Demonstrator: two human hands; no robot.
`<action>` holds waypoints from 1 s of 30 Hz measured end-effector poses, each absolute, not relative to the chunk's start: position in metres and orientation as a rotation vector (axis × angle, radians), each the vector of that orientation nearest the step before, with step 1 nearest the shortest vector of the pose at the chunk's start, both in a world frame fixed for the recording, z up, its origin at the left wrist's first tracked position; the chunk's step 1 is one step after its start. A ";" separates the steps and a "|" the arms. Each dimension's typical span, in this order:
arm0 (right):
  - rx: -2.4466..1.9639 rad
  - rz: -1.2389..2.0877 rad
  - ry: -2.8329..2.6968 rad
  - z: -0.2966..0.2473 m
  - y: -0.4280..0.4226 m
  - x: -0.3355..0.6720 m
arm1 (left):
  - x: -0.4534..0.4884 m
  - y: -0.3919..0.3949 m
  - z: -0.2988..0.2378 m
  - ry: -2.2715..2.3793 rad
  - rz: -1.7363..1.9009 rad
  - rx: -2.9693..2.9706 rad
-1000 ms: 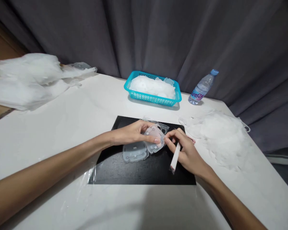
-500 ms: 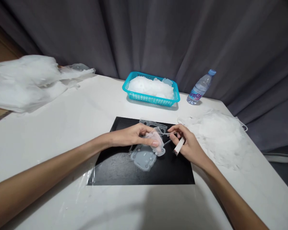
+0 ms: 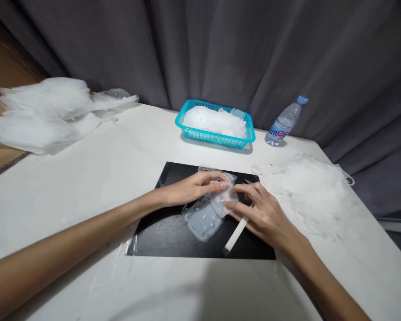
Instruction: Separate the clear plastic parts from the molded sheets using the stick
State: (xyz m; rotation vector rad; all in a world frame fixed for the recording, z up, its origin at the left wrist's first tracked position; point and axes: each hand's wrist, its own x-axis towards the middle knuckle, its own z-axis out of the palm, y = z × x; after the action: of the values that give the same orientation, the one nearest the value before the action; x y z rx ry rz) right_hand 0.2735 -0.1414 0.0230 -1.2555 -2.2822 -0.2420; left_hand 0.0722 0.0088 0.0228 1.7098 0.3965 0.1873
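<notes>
Head view: The left hand (image 3: 203,183) is narrow, its thumb at the upper edge of a translucent piece (image 3: 218,206); whether it grips the piece cannot be told. The right hand (image 3: 265,211) holds a slim white-handled tool (image 3: 235,236) against the palm side, with thumb and forefinger set apart on the right part of the same piece. The handle slants down toward the lower edge of the black mat (image 3: 153,240) and ends short of it.

The translucent piece sits over the middle of the mat, overlapping a second translucent piece (image 3: 203,220) at its lower left. Mat surface extends left and below the second piece to the mat's edges.

A band of white table (image 3: 173,290) separates the mat's rear edge from the blue basket (image 3: 217,138), which holds white pieces. The bottle (image 3: 282,127) stands right of the basket, apart from it. A white pile (image 3: 314,191) limits room just beyond the mat's right edge; another pile (image 3: 53,107) lies well apart at far left.
</notes>
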 end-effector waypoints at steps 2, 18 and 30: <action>-1.321 -0.132 -2.244 0.023 -0.139 0.278 | 0.072 0.004 0.020 0.443 0.214 1.778; -1.370 0.206 -2.407 0.026 -0.140 0.288 | 0.065 -0.002 0.005 0.323 0.236 2.104; -1.331 -0.007 -2.401 0.025 -0.141 0.277 | 0.065 0.009 0.013 0.418 0.122 1.863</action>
State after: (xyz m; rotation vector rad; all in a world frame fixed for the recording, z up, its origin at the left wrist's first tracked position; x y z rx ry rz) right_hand 0.2772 -0.1413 0.0247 -1.3308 -2.4015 -0.0073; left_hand 0.0655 0.0092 0.0131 1.8628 0.4176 0.1224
